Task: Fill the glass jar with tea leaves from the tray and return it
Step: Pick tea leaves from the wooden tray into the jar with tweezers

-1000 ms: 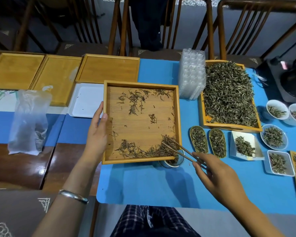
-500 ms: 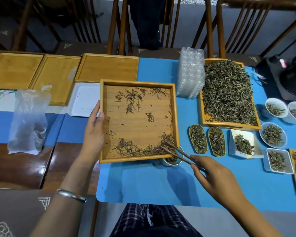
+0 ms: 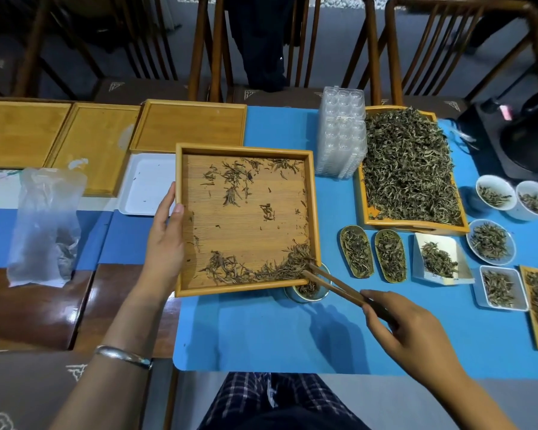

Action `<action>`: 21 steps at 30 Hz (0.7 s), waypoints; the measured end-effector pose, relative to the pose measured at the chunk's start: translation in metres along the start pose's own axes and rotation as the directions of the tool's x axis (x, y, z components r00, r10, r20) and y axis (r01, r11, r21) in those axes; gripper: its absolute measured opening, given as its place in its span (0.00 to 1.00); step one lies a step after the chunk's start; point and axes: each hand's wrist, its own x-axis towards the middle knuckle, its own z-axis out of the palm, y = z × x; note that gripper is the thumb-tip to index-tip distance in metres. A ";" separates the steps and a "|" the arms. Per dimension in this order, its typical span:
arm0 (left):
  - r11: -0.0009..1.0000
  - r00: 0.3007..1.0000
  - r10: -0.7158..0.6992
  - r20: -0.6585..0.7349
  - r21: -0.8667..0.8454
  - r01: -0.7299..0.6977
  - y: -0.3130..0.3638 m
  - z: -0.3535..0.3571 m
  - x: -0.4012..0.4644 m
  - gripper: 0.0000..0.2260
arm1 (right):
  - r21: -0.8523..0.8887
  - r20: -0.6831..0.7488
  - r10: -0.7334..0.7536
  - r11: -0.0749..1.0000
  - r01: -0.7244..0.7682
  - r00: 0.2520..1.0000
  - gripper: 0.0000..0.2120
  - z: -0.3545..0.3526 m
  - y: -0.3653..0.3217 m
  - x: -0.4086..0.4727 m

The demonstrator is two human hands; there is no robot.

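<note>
Head view: the left hand (image 3: 165,240) grips the left rim of the tray (image 3: 180,231), thumb over the edge, fingers beneath. Loose leaves (image 3: 261,270) gather along the tray's near edge and in its near right corner. That corner overhangs the jar (image 3: 308,290), which stands on the blue mat (image 3: 261,333) and already holds some leaves. The right hand (image 3: 407,333) pinches wooden tongs (image 3: 333,282), whose tips reach the corner pile above the jar's mouth.
</note>
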 end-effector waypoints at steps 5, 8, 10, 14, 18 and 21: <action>1.000 1.000 -0.008 0.014 0.017 0.008 0.004 0.001 -0.002 0.19 | 0.030 -0.025 -0.063 0.998 0.064 0.998 0.11 0.007 -0.017 0.016; 1.000 1.000 -0.012 0.015 0.025 0.012 0.004 0.001 -0.002 0.19 | 0.012 0.019 -0.107 0.994 0.107 0.994 0.11 0.011 -0.027 0.025; 1.000 1.000 -0.012 0.016 0.026 0.012 0.005 0.001 -0.002 0.19 | -0.025 0.059 -0.107 0.994 0.109 0.993 0.11 0.013 -0.028 0.029; 1.000 1.000 -0.015 0.016 0.017 0.015 0.007 0.002 -0.003 0.19 | -0.040 0.071 -0.067 0.997 0.070 0.995 0.10 0.011 -0.021 0.025; 1.000 1.000 -0.015 0.016 0.019 0.014 0.010 0.003 -0.005 0.19 | -0.058 0.038 -0.025 0.998 0.027 0.999 0.10 0.005 -0.012 0.015; 1.000 1.000 -0.016 0.011 0.021 0.016 0.012 0.005 -0.007 0.20 | -0.069 0.035 -0.003 0.998 0.006 0.999 0.09 0.001 -0.010 0.010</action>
